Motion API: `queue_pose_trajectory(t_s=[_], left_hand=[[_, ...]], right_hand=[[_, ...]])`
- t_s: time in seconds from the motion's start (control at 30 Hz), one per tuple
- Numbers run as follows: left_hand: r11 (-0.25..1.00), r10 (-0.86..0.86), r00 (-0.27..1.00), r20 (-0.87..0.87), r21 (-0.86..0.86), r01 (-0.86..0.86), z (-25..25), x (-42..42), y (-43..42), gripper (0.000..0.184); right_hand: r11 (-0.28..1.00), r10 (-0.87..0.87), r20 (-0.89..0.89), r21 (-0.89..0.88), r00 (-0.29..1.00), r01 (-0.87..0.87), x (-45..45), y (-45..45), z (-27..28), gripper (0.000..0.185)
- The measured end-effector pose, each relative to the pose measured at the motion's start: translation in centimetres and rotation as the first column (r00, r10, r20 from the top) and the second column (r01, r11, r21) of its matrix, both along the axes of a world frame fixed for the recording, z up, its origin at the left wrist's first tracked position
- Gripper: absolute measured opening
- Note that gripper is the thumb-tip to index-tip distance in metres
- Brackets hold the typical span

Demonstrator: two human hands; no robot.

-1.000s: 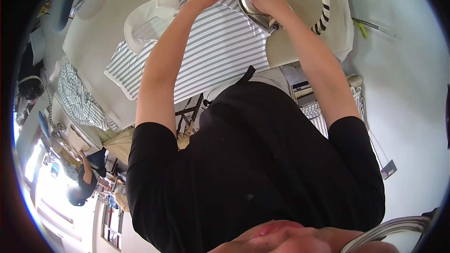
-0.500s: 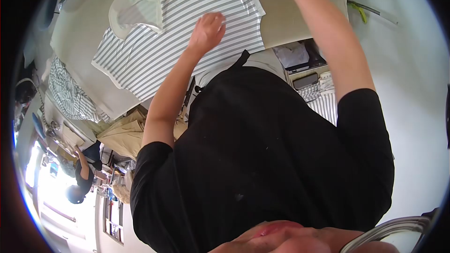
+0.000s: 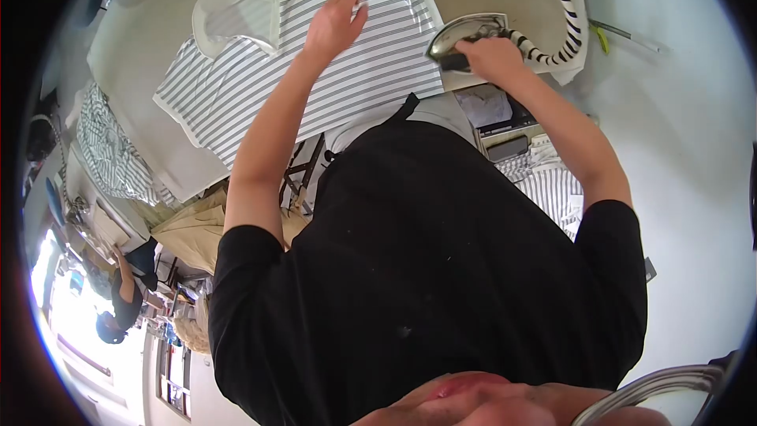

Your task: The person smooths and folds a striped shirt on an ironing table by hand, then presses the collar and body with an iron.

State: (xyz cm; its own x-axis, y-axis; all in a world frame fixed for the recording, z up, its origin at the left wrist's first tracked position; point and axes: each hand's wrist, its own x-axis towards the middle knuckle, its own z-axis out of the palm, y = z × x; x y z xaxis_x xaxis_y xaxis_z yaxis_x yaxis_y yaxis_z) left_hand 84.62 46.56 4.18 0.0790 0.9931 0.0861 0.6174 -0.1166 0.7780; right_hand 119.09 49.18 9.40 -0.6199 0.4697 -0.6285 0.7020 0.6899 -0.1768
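My right hand (image 3: 495, 57) is wrapped round the handle of a shiny metal iron (image 3: 471, 29). The iron is at the right edge of a white and grey striped garment piece (image 3: 347, 71), which lies spread on the pale padded table. My left hand (image 3: 335, 25) is over the striped fabric, its thumb apart from loosely bent fingers and nothing visible in it. Whether it touches the fabric I cannot tell. A white curved band (image 3: 206, 20) with a sheer middle joins the striped piece at its upper left.
A black-and-white striped hose (image 3: 569, 8) loops from the iron along the table's right side. Below the table edge are a dark phone (image 3: 509, 148) and folded striped fabric (image 3: 552, 189). Crumpled striped cloth (image 3: 118, 154) hangs at left. Another person (image 3: 122, 296) works far left.
My right hand has come down from the top edge toward me, bringing the iron beside the striped fabric. My left hand has moved slightly up and left over the fabric.
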Motion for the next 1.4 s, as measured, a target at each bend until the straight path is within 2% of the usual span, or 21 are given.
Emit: queue_pose_trajectory(t_s=[0.03, 0.1, 0.13, 0.2, 0.27, 0.3, 0.37, 0.4, 0.5, 0.67, 0.73, 0.77, 0.83, 0.87, 0.9, 1.0, 1.03, 1.13, 1.3, 1.33, 1.4], left_hand=[[1.0, 0.023, 0.999, -0.031, 0.022, -0.022, 0.2, 1.0, 1.9, 0.015], [0.998, 0.045, 0.997, -0.065, 0.045, -0.042, -0.3, 2.7, 4.8, 0.016], [0.996, -0.01, 0.997, -0.075, 0.082, 0.016, -1.0, 3.4, 6.1, 0.018], [0.99, -0.071, 0.994, -0.084, 0.119, 0.08, -1.6, 5.5, 7.1, 0.02], [0.896, -0.428, 0.806, -0.409, -0.073, 0.438, -2.4, 8.1, 6.6, 0.023], [0.893, -0.433, 0.803, -0.409, -0.075, 0.443, -2.9, 9.5, 5.5, 0.023], [0.825, -0.535, 0.65, -0.54, -0.168, 0.54, -3.6, 11.7, 2.1, 0.032], [0.82, -0.542, 0.644, -0.54, -0.171, 0.547, -3.1, 12.1, 0.8, 0.032], [0.91, -0.315, 0.798, -0.513, 0.075, 0.407, -1.6, 13.2, -3.0, 0.044], [0.919, -0.338, 0.803, -0.49, 0.011, 0.394, -1.6, 13.5, -3.8, 0.052], [0.924, -0.339, 0.832, -0.439, 0.013, 0.383, -1.6, 13.3, -3.7, 0.052], [0.926, -0.339, 0.845, -0.413, 0.014, 0.378, -1.5, 13.2, -3.8, 0.051], [0.932, -0.331, 0.851, -0.407, 0.002, 0.363, -1.5, 13.4, -4.1, 0.05], [0.938, -0.322, 0.859, -0.397, -0.008, 0.348, -1.5, 13.6, -4.3, 0.05], [0.943, -0.313, 0.868, -0.386, -0.02, 0.331, -1.7, 13.7, -4.6, 0.049], [0.953, -0.279, 0.887, -0.368, 0.004, 0.302, -2.1, 14.0, -5.5, 0.047], [0.957, -0.261, 0.896, -0.36, 0.022, 0.288, -2.2, 14.0, -5.6, 0.047], [0.954, -0.26, 0.897, -0.357, 0.049, 0.295, -2.3, 13.9, -6.1, 0.044], [0.934, -0.303, 0.877, -0.373, 0.066, 0.351, -2.0, 12.5, -6.2, 0.044], [0.936, -0.295, 0.878, -0.378, 0.071, 0.345, -2.0, 12.0, -5.8, 0.044], [0.969, -0.245, 0.932, -0.267, -0.028, 0.247, -2.0, 10.7, -4.5, 0.046]], right_hand=[[1.0, -0.003, 0.003, -0.001, 1.0, 0.003, 0.9, 0.1, 0.4, 0.049], [0.959, -0.259, 0.1, 0.144, 0.961, 0.244, 2.1, 0.9, 1.5, 0.055], [0.959, -0.261, 0.099, 0.144, 0.96, 0.245, 2.9, 1.2, 1.5, 0.055], [0.906, -0.4, 0.121, 0.198, 0.908, 0.373, 4.8, 2.2, 1.0, 0.058], [0.871, -0.473, 0.135, 0.223, 0.871, 0.438, 5.9, 2.3, 0.6, 0.059], [0.868, -0.472, 0.116, 0.235, 0.874, 0.437, 6.1, 2.3, 0.3, 0.062], [0.86, -0.471, 0.074, 0.259, 0.879, 0.44, 6.5, 2.1, -0.3, 0.068], [0.857, -0.479, 0.073, 0.256, 0.875, 0.448, 6.4, 2.1, -0.2, 0.068], [0.873, -0.453, 0.08, 0.243, 0.888, 0.423, 5.9, 2.6, 0.4, 0.062], [0.896, -0.416, -0.012, 0.162, 0.909, 0.413, 3.1, 6.0, 1.2, 0.058], [0.94, -0.236, -0.138, 0.217, 0.962, 0.261, 1.2, 7.2, 1.0, 0.04], [0.941, -0.235, -0.142, 0.214, 0.962, 0.262, 0.3, 8.0, 0.9, 0.04], [0.965, 0.016, -0.141, 0.261, 0.99, 0.021, -1.5, 9.8, 0.8, 0.032], [0.953, 0.145, -0.135, 0.286, 0.98, -0.102, -2.1, 10.7, 0.8, 0.029], [0.953, 0.149, -0.137, 0.284, 0.979, -0.105, -2.4, 11.3, 0.8, 0.029], [0.857, 0.424, -0.231, 0.414, 0.876, -0.306, -3.1, 12.2, 0.9, 0.034], [0.855, 0.43, -0.228, 0.414, 0.874, -0.312, -3.5, 12.4, 0.9, 0.034], [0.799, 0.576, -0.08, 0.268, 0.814, -0.539, -4.5, 12.7, 0.6, 0.033], [0.752, 0.648, -0.109, 0.253, 0.754, -0.609, -2.9, 10.9, -0.4, 0.035], [0.747, 0.658, -0.157, 0.252, 0.736, -0.615, -2.3, 10.5, -0.4, 0.029], [0.742, 0.668, -0.199, 0.258, 0.717, -0.619, -1.1, 9.6, -0.6, 0.024]])
